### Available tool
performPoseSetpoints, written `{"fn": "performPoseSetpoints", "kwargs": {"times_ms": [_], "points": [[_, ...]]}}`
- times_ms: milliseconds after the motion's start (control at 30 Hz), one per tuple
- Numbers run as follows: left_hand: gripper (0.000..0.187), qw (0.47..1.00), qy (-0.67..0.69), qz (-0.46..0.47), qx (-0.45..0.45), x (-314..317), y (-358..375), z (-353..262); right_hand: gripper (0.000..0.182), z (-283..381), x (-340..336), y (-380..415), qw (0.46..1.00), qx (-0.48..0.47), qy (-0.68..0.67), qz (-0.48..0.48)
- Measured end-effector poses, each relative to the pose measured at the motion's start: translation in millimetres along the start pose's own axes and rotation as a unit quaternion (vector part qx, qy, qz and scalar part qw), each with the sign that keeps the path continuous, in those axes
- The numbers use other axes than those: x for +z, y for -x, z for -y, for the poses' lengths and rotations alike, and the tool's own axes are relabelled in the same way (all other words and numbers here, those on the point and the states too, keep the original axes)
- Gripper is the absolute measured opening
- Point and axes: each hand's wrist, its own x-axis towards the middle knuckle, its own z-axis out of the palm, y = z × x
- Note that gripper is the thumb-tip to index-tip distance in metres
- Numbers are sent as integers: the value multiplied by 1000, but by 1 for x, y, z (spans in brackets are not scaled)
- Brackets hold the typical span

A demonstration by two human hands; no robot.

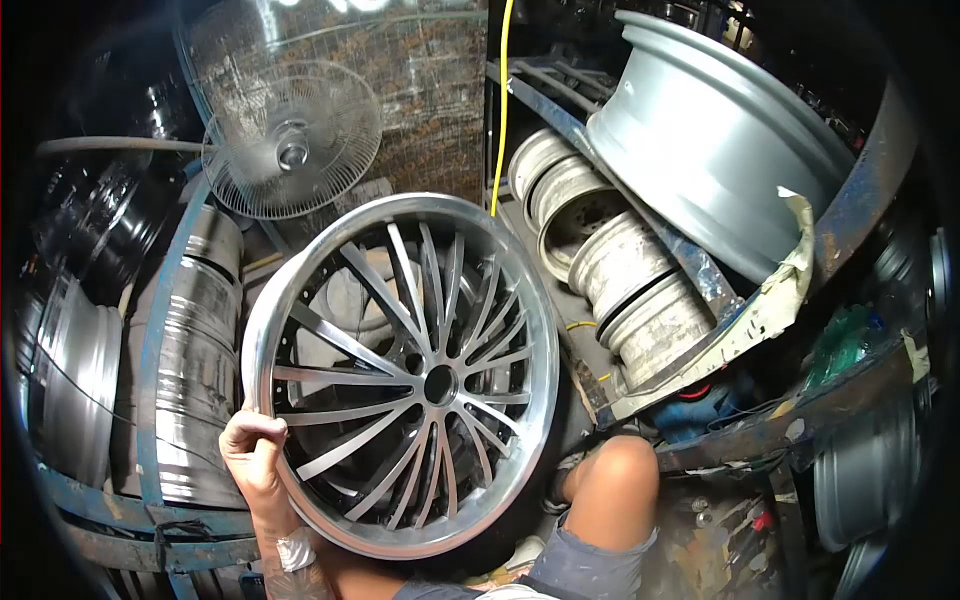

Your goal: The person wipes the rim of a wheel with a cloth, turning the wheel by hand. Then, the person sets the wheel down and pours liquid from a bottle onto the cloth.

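Observation:
A large multi-spoke alloy wheel rim [440, 384] stands tilted in front of me, its spokes bright-faced with dark gaps between them. At its lower left edge, my left hand [254, 450] is closed on the outer lip. The thumb side shows, and a white wrap [295, 550] circles the wrist. My right hand is out of sight. Just right of the rim is my bent knee [622, 475]. What supports the rim underneath cannot be made out.
A wire-caged fan [292, 150] stands behind the rim. Blue metal racks [150, 400] on the left hold stacked wheels [205, 370]. To the right, a big silver wheel barrel [715, 130] sits above several worn rims [625, 260]. A yellow cable [504, 100] hangs down.

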Motion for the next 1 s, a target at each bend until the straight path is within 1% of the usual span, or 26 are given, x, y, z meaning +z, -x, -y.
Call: {"fn": "performPoseSetpoints", "kwargs": {"times_ms": [67, 133, 167, 300, 333, 433, 467, 567, 600, 667, 733, 833, 867, 967, 1000], "points": [[12, 1000, -10, -17, -16, 3, 1, -5, 41, -2, 7, 14, 1000, 4, 1, 15], [8, 1000, -18, 1, 0, -4, 3, 1, 41, -7, 12, 28, 1000, 12, 6, 28], [10, 1000, -23, 8, 8, -7, 4, 3, 41, -9, 15, 31, 999, 15, 7, 34], [11, 1000, -18, -2, -10, 7, 4, -13, 40, -18, 21, 50, 998, 29, 11, 57], [13, 1000, -12, -9, -25, 10, 5, -17, 40, -21, 21, 55, 997, 33, 13, 63], [10, 998, -43, -40, -15, 13, 5, -15, 40, -28, 24, 65, 996, 43, 13, 72], [12, 999, -32, -25, -30, 9, 6, -16, 40, -32, 24, 70, 996, 47, 15, 74], [14, 998, -21, -59, -18, 19, 8, -18, 39, -42, 26, 81, 995, 56, 15, 86], [14, 998, -19, -60, -32, 22, 8, -24, 39, -45, 26, 85, 994, 58, 16, 91], [15, 998, -20, -48, -43, 16, 10, -23, 39, -50, 29, 86, 994, 61, 14, 95], [16, 998, 12, -46, -52, 19, 10, -25, 39, -56, 26, 90, 993, 68, 13, 98], [17, 999, 15, -34, -36, 21, 8, -26, 38, -61, 26, 94, 992, 74, 14, 101], [20, 998, 16, -27, -47, 15, 13, -23, 38, -63, 26, 96, 992, 74, 14, 106], [20, 1000, 8, -19, -21, 14, 14, -20, 38, -63, 27, 98, 991, 80, 18, 108], [18, 999, 9, -20, -28, 15, 14, -22, 38, -61, 29, 96, 990, 82, 17, 109]]}}
